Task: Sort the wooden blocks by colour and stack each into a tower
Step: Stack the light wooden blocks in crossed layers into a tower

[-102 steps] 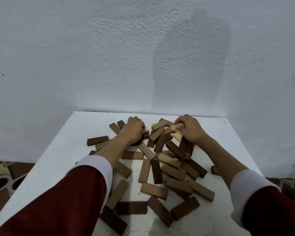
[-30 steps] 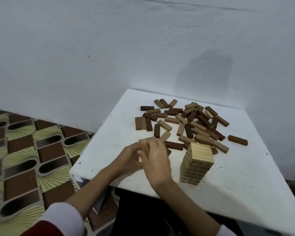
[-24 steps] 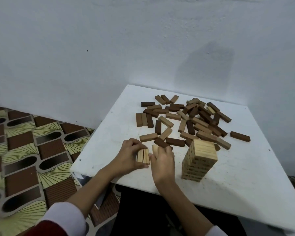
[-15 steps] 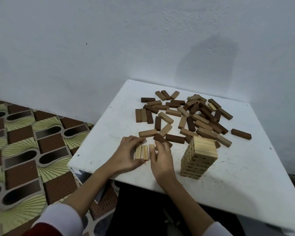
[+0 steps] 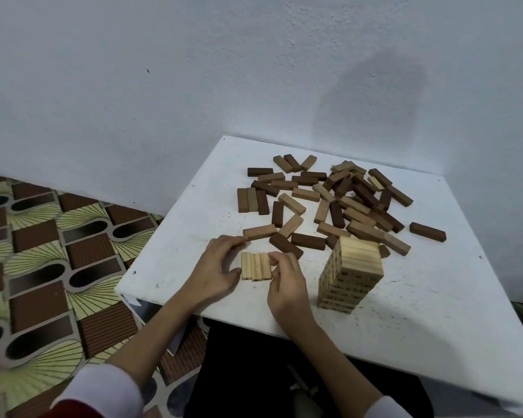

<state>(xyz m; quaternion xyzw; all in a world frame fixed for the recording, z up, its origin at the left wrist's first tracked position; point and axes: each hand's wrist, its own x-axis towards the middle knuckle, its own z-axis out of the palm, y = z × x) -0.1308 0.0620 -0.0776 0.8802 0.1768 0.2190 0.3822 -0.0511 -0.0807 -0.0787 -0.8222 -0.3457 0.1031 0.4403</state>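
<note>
Three light wooden blocks (image 5: 255,266) lie side by side in a tight row near the white table's (image 5: 435,312) front left corner. My left hand (image 5: 215,267) rests against the row's left side, thumb touching it and fingers stretched past its far end. Fingers curled, my right hand (image 5: 286,285) pinches the row's right block between thumb and fingertips. To the right stands a tower of light blocks (image 5: 351,276), several layers high and slightly twisted. A loose pile of mid-brown and dark-brown blocks (image 5: 344,200) covers the back of the table.
One dark block (image 5: 427,232) lies alone at the right of the pile. The table stands against a white wall (image 5: 194,70). Patterned floor tiles (image 5: 43,267) drop away past the table's left edge. Bare tabletop extends in front of and to the right of the tower.
The third light block, slightly apart half a second ago, now sits flush against the other two. Both hands have closed in on the row. The view has shifted a little.
</note>
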